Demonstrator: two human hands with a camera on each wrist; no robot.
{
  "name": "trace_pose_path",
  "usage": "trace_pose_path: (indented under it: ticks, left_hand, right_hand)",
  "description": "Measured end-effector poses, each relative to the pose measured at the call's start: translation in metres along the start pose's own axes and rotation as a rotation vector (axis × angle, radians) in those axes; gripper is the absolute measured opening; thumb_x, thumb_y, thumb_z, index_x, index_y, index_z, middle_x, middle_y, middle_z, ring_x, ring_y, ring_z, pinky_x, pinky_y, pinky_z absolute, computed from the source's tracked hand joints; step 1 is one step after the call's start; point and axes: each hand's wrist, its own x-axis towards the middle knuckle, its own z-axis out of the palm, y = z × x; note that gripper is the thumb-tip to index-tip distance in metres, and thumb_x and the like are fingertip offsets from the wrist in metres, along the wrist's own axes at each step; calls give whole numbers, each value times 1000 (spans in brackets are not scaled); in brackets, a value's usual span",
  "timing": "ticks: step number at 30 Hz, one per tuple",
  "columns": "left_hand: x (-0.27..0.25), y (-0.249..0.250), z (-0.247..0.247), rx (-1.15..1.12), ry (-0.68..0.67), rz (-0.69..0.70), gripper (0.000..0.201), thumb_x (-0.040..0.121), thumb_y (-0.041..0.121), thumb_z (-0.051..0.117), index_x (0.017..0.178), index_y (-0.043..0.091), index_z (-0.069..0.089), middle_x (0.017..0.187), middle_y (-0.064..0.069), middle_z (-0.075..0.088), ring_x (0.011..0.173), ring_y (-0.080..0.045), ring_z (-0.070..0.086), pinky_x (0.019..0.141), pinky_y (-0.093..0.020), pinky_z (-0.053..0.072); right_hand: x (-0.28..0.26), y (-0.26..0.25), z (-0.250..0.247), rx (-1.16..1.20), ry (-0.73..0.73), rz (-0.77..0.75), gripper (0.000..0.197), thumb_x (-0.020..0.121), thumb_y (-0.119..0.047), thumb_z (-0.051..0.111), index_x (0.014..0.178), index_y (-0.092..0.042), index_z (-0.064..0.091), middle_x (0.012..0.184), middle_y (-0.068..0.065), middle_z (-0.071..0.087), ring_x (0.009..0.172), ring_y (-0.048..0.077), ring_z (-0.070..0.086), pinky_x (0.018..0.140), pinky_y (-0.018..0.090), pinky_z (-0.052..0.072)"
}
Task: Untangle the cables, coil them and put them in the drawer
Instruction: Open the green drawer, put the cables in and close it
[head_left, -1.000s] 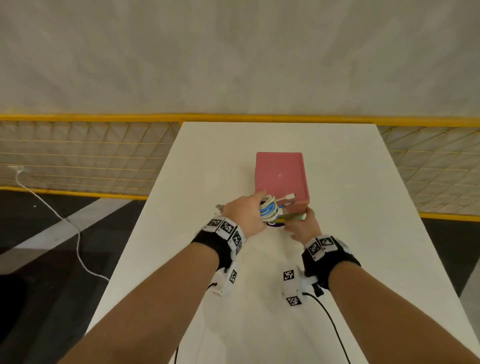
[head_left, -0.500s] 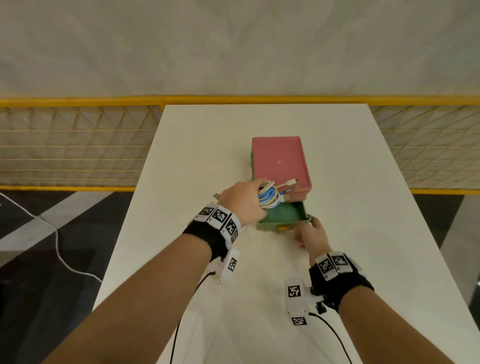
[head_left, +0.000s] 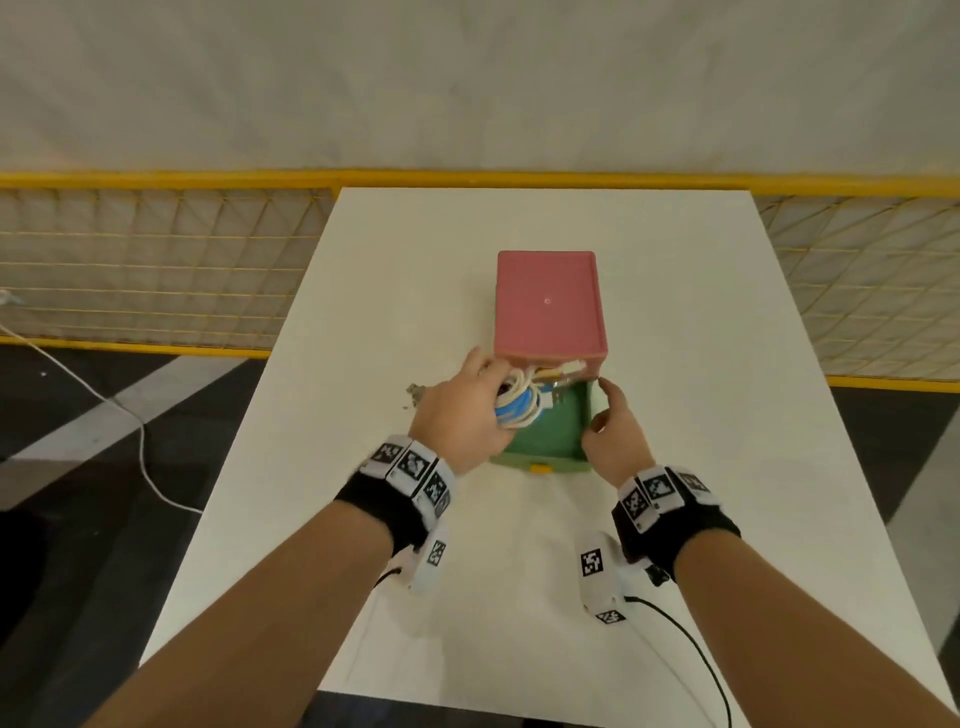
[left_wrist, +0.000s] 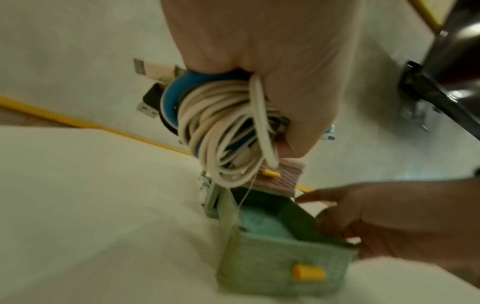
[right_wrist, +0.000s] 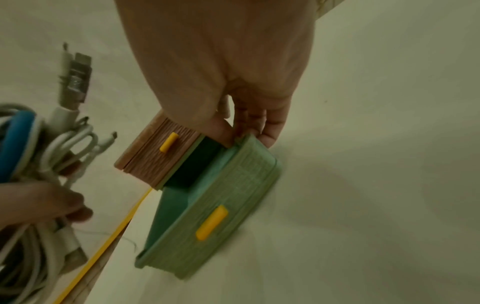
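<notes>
A small drawer box with a pink top (head_left: 548, 306) stands mid-table. Its green lower drawer (head_left: 550, 441) is pulled far out toward me, with a yellow handle (head_left: 540, 469) on its front. My left hand (head_left: 462, 415) grips a bundle of coiled white and blue cables (head_left: 519, 402) just over the drawer's left rear corner. In the left wrist view the cable bundle (left_wrist: 228, 131) hangs from my fist above the drawer (left_wrist: 283, 261). My right hand (head_left: 613, 436) holds the drawer's right wall, thumb inside and fingers outside (right_wrist: 267, 127). The upper pink drawer (right_wrist: 158, 156) is closed.
The white table (head_left: 727, 415) has bare surface on both sides of the box. A small grey bit (head_left: 414, 391) lies left of my left hand. A yellow mesh fence (head_left: 156, 260) runs behind the table. A white cord (head_left: 140, 441) trails on the dark floor at left.
The green drawer has slid much further out toward me. My right hand moved from its front to its right wall. The left hand lowered the cable bundle toward the drawer.
</notes>
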Motion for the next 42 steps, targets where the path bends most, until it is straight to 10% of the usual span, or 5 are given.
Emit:
trace_pose_path:
  ticks: [9,20,32,37,42]
  left_hand:
    - [28,56,33,347,-414,-242,23,87,25,63,104,10,62,100,-8,66,85,-28,62,69,-31,45]
    - [68,59,61,290,-508,-335,26,92,18,54,117,10,60,114,-8,64,104,-27,64,86,-36,52]
    - [52,59,77,395,-236,-309,30,100,4,36,123,-11,46,125,-22,54,114,-30,58,88,-33,48]
    - [56,44,58,188,-405,-260,11,86,19,61,85,8,59,78,-6,58,83,-30,63,60,-31,43]
    - [46,42,94,346,-229,-392,57,96,23,50,137,-12,35,121,-18,58,107,-28,62,78,-33,50]
  right_hand:
    - [-11,17,-8,-114,-59,-291,88,82,8,49,151,-20,1,159,4,4,134,21,38,102,39,45]
    - [-10,9,-7,-453,-191,-393,74,90,-9,46,150,-27,8,134,10,54,102,30,57,84,35,44]
    - [1,5,-10,-498,-224,-404,73,85,-16,55,149,-23,21,156,2,25,129,27,48,103,38,43]
    - [2,1,-7,-615,-265,-355,76,85,-17,55,150,-23,16,159,2,16,125,29,51,98,39,46]
    - [3,-1,-7,-623,-266,-350,77,84,-12,53,150,-20,14,151,6,31,117,32,54,91,38,46]
